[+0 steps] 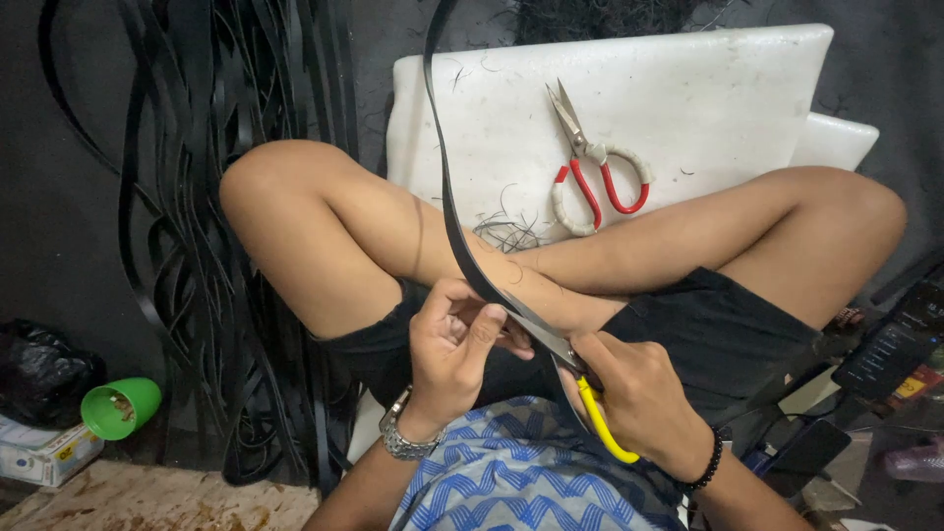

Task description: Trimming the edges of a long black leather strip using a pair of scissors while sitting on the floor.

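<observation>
While the person sits cross-legged, the left hand (452, 344) pinches a long black strip (444, 177) that runs from mid-frame to the top edge. Its grip is clenched on the strip. The right hand (639, 398) grasps yellow-handled scissors (595, 413), blades seemingly on the strip. Red-handled scissors (590, 162) lie on the white surface (708, 88) above the knees. A green cup (120, 406) sits lower left.
</observation>
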